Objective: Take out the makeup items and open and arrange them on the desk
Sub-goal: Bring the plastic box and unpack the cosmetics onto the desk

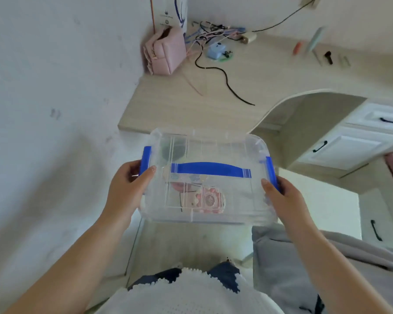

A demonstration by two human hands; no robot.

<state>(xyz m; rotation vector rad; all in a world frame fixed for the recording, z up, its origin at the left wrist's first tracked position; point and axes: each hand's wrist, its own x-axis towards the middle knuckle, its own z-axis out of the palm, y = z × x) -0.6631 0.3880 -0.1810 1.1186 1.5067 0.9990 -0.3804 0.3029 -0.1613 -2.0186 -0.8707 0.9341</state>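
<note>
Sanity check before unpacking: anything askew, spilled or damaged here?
Nothing damaged or spilled. The clear box is held level by the left hand and right hand, lid on. Only untidy spot: tangled cables at the desk's far corner.

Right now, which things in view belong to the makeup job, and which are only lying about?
For the job:
- clear plastic box with blue latches, lid still on
- pink patterned item inside it
- left hand and right hand, gripping the box's two ends
- pale wooden desk

Lying about:
- pink pouch
- black cable
- small blue device
</note>
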